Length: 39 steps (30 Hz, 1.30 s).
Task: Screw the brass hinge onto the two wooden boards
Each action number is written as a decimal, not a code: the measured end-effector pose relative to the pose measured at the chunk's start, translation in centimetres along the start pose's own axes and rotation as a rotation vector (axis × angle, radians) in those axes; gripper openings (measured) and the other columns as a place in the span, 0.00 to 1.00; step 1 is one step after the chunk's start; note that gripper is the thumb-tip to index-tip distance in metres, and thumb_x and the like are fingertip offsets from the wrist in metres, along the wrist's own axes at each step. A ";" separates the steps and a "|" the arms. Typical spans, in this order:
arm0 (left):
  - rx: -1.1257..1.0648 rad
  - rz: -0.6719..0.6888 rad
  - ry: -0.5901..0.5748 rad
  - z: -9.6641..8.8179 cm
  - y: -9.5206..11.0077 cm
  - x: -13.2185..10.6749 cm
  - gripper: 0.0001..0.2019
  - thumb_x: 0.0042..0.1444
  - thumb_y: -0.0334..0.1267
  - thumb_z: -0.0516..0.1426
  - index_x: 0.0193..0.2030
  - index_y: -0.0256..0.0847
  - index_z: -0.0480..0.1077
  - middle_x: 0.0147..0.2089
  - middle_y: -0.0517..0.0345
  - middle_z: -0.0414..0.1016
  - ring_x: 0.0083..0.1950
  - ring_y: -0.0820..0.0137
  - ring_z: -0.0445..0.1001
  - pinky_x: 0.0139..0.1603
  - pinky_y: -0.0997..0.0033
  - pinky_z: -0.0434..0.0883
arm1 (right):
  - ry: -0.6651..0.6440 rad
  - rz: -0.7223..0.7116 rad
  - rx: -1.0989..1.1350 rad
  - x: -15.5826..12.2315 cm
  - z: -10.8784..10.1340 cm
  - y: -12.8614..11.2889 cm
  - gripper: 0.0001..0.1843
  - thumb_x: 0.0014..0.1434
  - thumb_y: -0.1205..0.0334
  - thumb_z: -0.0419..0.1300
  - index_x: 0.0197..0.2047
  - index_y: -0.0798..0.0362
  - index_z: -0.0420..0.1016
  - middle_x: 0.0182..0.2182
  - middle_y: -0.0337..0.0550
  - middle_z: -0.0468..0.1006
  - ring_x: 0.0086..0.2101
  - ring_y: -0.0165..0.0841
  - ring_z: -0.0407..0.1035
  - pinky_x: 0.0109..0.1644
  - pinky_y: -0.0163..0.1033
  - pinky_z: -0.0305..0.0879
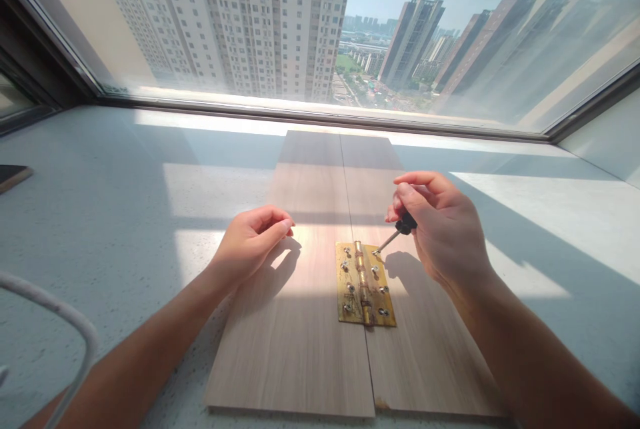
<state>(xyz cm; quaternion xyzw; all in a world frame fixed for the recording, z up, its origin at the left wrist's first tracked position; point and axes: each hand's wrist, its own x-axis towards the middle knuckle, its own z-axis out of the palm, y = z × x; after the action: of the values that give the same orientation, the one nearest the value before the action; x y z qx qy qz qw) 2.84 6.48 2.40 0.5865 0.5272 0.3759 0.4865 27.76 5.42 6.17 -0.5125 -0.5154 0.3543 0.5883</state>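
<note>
Brass hinge [365,284], head view: it lies flat and opened out across the seam between two pale wood-grain boards, its knuckle running along the seam, one leaf on the left board [295,322] and the other on the right board [430,349]. Several screw heads [384,290] show in each leaf. The boards lie side by side, long edges touching, on a light grey speckled sill [100,216] under a wide window [450,49] that looks out on high-rise blocks. Sun falls in bands across sill and boards. The right hand [440,229] is over the right board, just above and to the right of the hinge. Its thumb and fingers are closed around the black handle of a small screwdriver [397,232]. The shaft slants down and to the left, and its tip sits at the uppermost screw of the right-hand leaf. The left hand [250,242] rests on the left board, near the hinge but apart from it. Its fingers are loosely curled toward the thumb, not clenched, and no object is seen in it. At the far left edge of the sill lies a dark flat object [13,176], identity unclear. A white cable [75,322] loops through the lower left corner.
</note>
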 end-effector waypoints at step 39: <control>0.000 0.003 -0.003 0.0 0.2 -0.1 0.10 0.57 0.43 0.58 0.31 0.38 0.73 0.30 0.58 0.74 0.32 0.71 0.70 0.32 0.72 0.64 | -0.062 0.025 0.169 0.2 0.3 -0.5 0.05 0.61 0.61 0.60 0.34 0.50 0.72 0.17 0.30 0.60 0.19 0.25 0.58 0.23 0.34 0.58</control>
<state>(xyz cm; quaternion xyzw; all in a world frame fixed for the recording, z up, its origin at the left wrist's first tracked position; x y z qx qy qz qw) 2.92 6.36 2.61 0.5877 0.5256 0.3757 0.4870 27.45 5.61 6.66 -0.4561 -0.4952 0.4197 0.6088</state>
